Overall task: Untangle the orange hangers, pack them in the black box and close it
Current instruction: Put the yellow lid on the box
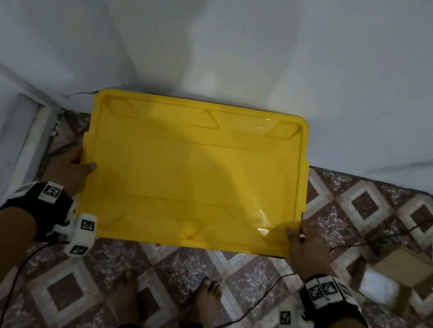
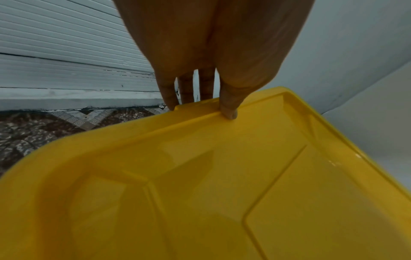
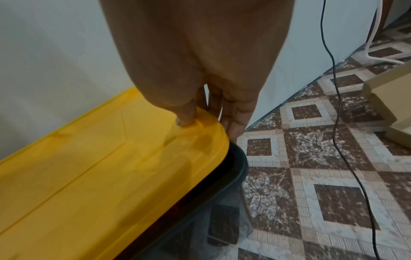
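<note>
Fingers (image 2: pixel 229 105) of both hands pinch yellow lid's (image 1: pixel 194 174) side edges.

No words, brand names or numbers can be read anywhere. The only signs are black-and-white square code markers: one on the left wristband (image 1: pixel 50 191), two on the white camera block (image 1: pixel 82 236) just beside it, several on the right wristband (image 1: pixel 327 290), and one on the white block (image 1: pixel 285 317) below that. Their patterns are too blurred to make out.
</note>
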{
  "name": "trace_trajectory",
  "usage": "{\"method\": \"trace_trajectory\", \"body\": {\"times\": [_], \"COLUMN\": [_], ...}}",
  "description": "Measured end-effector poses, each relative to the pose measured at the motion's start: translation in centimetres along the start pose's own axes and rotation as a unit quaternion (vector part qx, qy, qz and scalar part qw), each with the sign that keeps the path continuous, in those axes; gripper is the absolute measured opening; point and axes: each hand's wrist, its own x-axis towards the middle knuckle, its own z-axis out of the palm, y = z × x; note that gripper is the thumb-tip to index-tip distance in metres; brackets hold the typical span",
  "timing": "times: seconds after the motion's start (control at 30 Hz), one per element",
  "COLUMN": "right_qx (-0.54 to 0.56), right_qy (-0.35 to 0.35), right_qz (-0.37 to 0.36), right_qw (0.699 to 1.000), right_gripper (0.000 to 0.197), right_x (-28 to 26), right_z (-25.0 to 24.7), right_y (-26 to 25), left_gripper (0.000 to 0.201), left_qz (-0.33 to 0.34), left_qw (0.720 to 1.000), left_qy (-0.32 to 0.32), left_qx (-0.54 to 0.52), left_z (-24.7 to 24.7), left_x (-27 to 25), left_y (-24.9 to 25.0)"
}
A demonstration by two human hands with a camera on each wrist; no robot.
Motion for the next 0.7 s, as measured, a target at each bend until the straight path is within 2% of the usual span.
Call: {"method": "trace_trajectory", "body": {"times": [0.17, 0.33, 0.4, 0.47, 0.53, 0.6, 0.7], "right_qx": [0.017, 0.036, 0.06, 0.096, 0.115, 0.134, 0.153], "right_qy": [0.023, 0.036, 0.019, -0.013, -0.033, -0.04, -0.028], "right_qz": [0.015, 0.043, 0.069, 0.102, 0.123, 0.122, 0.139], "right_qw": [0.999, 0.998, 0.996, 0.99, 0.985, 0.983, 0.978], "right_gripper": [0.042, 0.04, 0.035, 0.032, 0.045, 0.062, 0.07], "right_x": [0.9, 1.2, 1.9, 2.6, 3.6, 5.6, 6.0], "right_z": [1.0, 0.3, -0.4, -1.2, -1.5, -0.8, -0.5], "right_y": [1.0, 0.9, 0.5, 0.3, 1.0, 3.7, 4.2], "left_gripper": [0.064, 0.072, 0.078, 0.068, 0.06, 0.056, 0.056], "left_qz": [0.0, -0.022, -0.028, -0.042, -0.057, -0.058, -0.061], "left_qw": [0.999, 0.997, 0.994, 0.989, 0.982, 0.978, 0.973], "left_qy": [-0.037, -0.063, -0.074, -0.085, -0.099, -0.113, -0.114], "left_qx": [-0.026, -0.049, -0.07, -0.111, -0.153, -0.167, -0.189], "left_z": [1.3, 2.5, 2.6, 2.7, 3.2, 3.6, 3.5], "left_x": [3.6, 3.0, 3.6, 2.9, 2.6, 2.4, 2.3], "left_y": [-2.2, -1.3, -1.9, -0.8, -0.2, -0.1, -0.2]}}
